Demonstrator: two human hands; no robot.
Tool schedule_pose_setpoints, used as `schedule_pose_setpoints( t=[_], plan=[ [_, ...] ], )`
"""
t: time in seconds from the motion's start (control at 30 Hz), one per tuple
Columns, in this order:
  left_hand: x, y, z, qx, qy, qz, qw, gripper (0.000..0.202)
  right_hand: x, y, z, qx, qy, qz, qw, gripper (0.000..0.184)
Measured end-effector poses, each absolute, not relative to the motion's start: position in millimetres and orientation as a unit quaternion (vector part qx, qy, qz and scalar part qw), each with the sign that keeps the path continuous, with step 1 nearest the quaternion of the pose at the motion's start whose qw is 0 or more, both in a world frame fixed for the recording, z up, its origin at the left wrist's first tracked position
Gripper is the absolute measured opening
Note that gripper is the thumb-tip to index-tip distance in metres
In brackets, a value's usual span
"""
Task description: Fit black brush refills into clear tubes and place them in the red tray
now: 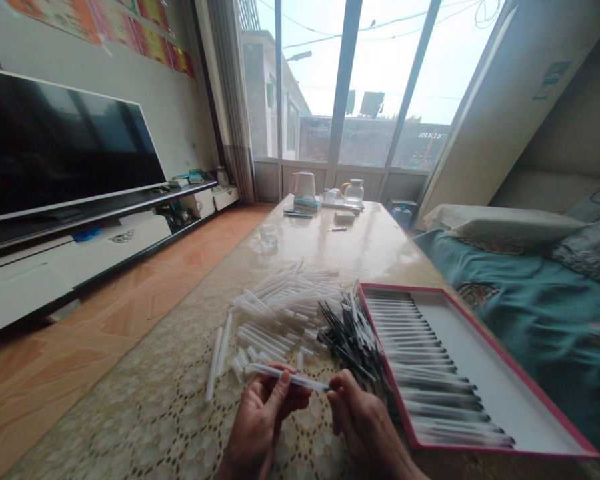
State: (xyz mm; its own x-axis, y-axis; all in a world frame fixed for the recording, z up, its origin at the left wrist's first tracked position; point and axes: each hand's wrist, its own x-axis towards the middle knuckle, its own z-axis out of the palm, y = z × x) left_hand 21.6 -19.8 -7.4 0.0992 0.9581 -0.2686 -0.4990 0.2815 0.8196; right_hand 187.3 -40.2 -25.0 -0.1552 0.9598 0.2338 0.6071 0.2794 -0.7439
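Note:
My left hand and my right hand are at the near edge of the table, and together they hold one white pen tube lying across between them. The left fingers pinch its left part; the right fingertips close on its right end. Just beyond the hands lies a heap of white pen tubes, with a pile of dark refills to its right. A red-edged shallow box on the right holds a row of several assembled pens.
A lace cloth covers the near table. At its far end stand a kettle, a glass jug and a glass. A TV on a low cabinet is at left, a teal sofa at right.

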Motion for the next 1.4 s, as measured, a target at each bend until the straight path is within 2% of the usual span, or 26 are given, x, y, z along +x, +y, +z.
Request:
schedule_pose_setpoints(
  t=[0.13,0.3,0.5,0.7,0.87,1.03,1.27,1.33,1.4],
  plan=[
    [22,-19,-8,0.283,0.404,0.524,0.694,0.017,187,-40,-23,-0.535,-0.705,0.302,0.354,0.039],
    [23,-20,-3,0.277,0.414,0.531,0.685,0.019,184,-40,-24,-0.543,-0.705,0.261,0.374,0.032],
    [24,-20,-1,0.281,0.410,0.523,0.692,0.021,184,-39,-25,-0.550,-0.697,0.297,0.353,0.042],
    [24,-19,-4,0.278,0.414,0.532,0.684,0.019,184,-40,-27,-0.546,-0.703,0.266,0.370,0.035],
    [23,-19,-2,0.278,0.409,0.528,0.690,0.020,184,-39,-31,-0.541,-0.699,0.292,0.366,0.038],
    [23,-20,-1,0.285,0.416,0.530,0.682,0.019,186,-38,-30,-0.536,-0.711,0.260,0.374,0.035],
    [24,-22,1,0.296,0.420,0.535,0.671,0.020,186,-41,-21,-0.509,-0.692,0.346,0.378,0.039],
    [24,-21,-1,0.305,0.423,0.532,0.667,0.021,187,-42,-18,-0.521,-0.692,0.322,0.382,0.040],
    [25,-20,-4,0.331,0.414,0.519,0.670,0.021,187,-43,-16,-0.538,-0.708,0.250,0.384,0.036]
  ],
)
